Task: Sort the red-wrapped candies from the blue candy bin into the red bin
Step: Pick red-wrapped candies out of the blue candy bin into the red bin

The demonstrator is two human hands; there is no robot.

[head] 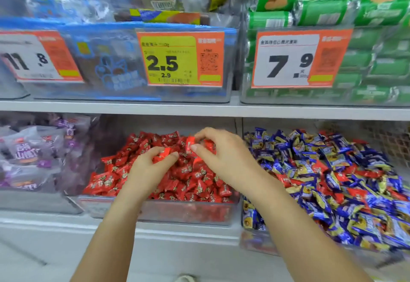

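Shop shelf (199, 109), price tags above. Head cam: both hands over red bin (177, 211). Left hand (147, 166) pinches a red candy (161, 154); right hand (224, 153) pinches another red candy (190, 142). Blue candy bin (255, 240) just beside on the right, red strays w/in.

I see both hands over the red bin (159, 211), a clear tub at the front edge of the lower shelf (177, 233), heaped with red-wrapped candies (195, 179). My left hand (146, 168) pinches a red candy (163, 154) between thumb and fingers. My right hand (224, 155) pinches another red candy (190, 142) just above it, near the heap's top. Just right stands the blue candy bin (250, 241), full of blue-and-gold candies (346, 181) with red stray candies (319, 166) mixed in. On the upper shelf (221, 109) price tags read 2.5 (179, 58) and 7.9 (299, 58).
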